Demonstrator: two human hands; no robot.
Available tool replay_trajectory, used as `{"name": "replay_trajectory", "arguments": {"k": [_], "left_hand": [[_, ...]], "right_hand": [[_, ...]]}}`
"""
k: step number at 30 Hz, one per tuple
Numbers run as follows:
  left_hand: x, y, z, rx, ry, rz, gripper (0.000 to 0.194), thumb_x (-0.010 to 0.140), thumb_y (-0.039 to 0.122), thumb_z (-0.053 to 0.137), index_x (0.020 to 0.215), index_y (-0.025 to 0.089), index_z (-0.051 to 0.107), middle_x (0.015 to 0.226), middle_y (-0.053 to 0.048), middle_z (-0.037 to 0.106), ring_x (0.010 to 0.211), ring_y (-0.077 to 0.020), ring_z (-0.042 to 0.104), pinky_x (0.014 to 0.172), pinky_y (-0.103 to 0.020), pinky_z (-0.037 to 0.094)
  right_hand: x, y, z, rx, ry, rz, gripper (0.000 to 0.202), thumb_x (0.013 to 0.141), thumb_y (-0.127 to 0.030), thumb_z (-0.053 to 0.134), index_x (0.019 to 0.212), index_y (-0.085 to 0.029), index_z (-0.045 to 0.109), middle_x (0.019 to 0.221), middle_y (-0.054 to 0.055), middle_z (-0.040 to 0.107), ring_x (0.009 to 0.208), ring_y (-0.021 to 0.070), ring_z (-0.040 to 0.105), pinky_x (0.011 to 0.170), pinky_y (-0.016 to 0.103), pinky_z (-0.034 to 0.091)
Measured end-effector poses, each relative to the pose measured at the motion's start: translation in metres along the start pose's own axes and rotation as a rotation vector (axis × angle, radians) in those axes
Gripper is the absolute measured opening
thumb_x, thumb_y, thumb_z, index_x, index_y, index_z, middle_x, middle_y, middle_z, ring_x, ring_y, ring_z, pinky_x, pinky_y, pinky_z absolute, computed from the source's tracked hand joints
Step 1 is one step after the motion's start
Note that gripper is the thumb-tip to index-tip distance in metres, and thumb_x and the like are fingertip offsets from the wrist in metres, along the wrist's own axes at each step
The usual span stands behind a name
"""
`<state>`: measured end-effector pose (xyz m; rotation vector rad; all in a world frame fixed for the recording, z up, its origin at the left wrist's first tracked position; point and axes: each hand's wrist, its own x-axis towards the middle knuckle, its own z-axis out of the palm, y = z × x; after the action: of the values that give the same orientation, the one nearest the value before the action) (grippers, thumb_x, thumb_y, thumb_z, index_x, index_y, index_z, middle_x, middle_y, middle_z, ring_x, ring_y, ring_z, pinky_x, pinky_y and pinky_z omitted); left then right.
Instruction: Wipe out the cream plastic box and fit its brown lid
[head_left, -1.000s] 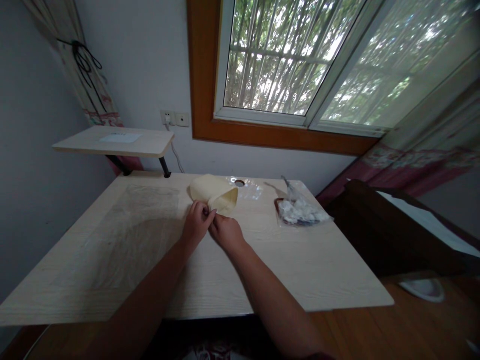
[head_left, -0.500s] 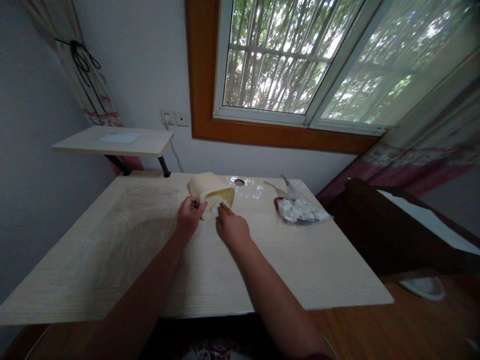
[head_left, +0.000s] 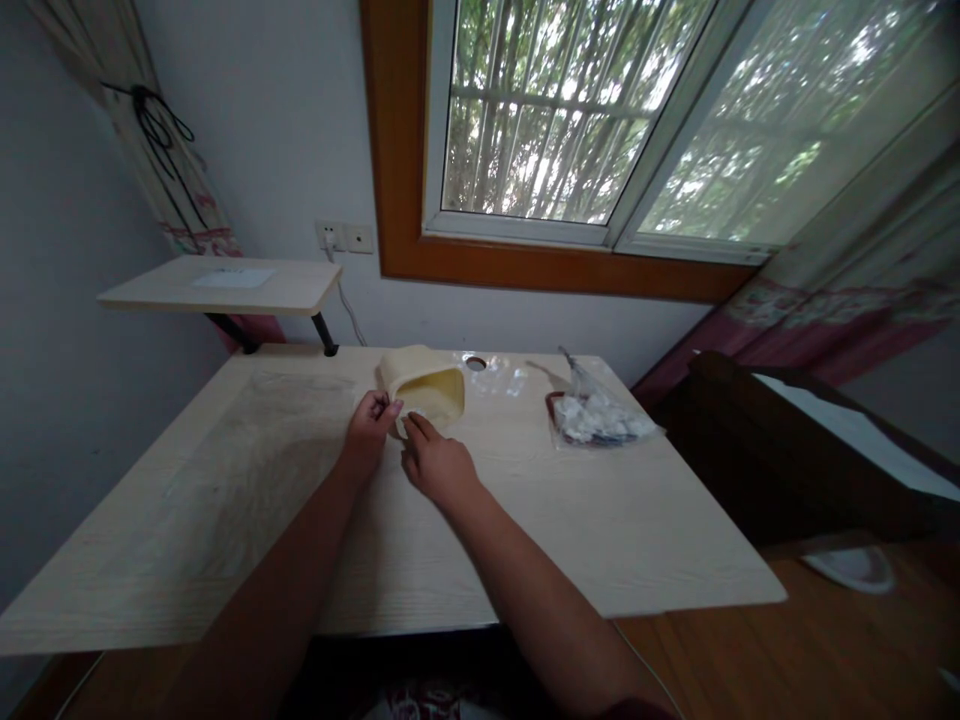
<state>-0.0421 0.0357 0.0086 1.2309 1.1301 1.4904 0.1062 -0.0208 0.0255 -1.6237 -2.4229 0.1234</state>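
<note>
Since the picture half a second ago, the right hand [head_left: 439, 465] has slid left toward the left hand [head_left: 365, 440], and the cream container [head_left: 429, 408] shows its mouth more fully. Taking twelve as straight ahead of the person, the bare near part of the desk [head_left: 600, 540] comes first. A thin clear plastic sheet [head_left: 225, 490] lies flat between ten and eleven. At twelve, the right hand has its fingers stretched to the container's near lip; whether they grip it, I cannot tell. The left hand, just beside, pinches the lip's near left edge, thumb on top. The container lies on the desk just beyond, its opening facing six. A clear bag of white stuff [head_left: 600, 415] lies at one, well apart. A round hole [head_left: 475, 364] pierces the desk just past twelve. Beyond, a raised shelf [head_left: 292, 280] stands at eleven, bearing white paper [head_left: 232, 278].
</note>
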Motion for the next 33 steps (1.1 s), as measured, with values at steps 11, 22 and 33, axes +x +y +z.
{"name": "replay_trajectory", "arguments": {"k": [11, 22, 33], "left_hand": [[0.003, 0.003, -0.005, -0.055, -0.027, 0.010, 0.031, 0.078, 0.042, 0.071, 0.087, 0.019, 0.053, 0.076, 0.003, 0.058, 0.068, -0.0114, 0.053, 0.065, -0.023, 0.044], [0.006, 0.006, -0.014, -0.116, -0.002, 0.002, 0.028, 0.075, 0.038, 0.075, 0.085, 0.019, 0.057, 0.075, 0.003, 0.054, 0.067, -0.0110, 0.050, 0.064, -0.023, 0.040], [0.003, 0.019, -0.019, 0.030, 0.027, 0.019, 0.027, 0.076, 0.040, 0.074, 0.082, 0.019, 0.058, 0.070, 0.004, 0.049, 0.061, -0.0106, 0.042, 0.058, -0.024, 0.032]], "right_hand": [[0.000, 0.015, -0.004, -0.106, 0.017, 0.157, 0.058, 0.095, -0.038, 0.038, 0.151, -0.024, 0.033, 0.161, 0.009, 0.031, 0.092, 0.0253, 0.071, 0.077, 0.042, 0.058], [0.000, 0.016, -0.004, -0.092, 0.006, 0.186, 0.053, 0.096, -0.038, 0.037, 0.148, -0.024, 0.037, 0.160, 0.009, 0.033, 0.095, 0.0240, 0.071, 0.079, 0.040, 0.057], [-0.001, 0.015, -0.005, -0.083, 0.015, 0.182, 0.054, 0.096, -0.038, 0.037, 0.148, -0.024, 0.037, 0.160, 0.009, 0.034, 0.095, 0.0247, 0.071, 0.079, 0.039, 0.057]]}}
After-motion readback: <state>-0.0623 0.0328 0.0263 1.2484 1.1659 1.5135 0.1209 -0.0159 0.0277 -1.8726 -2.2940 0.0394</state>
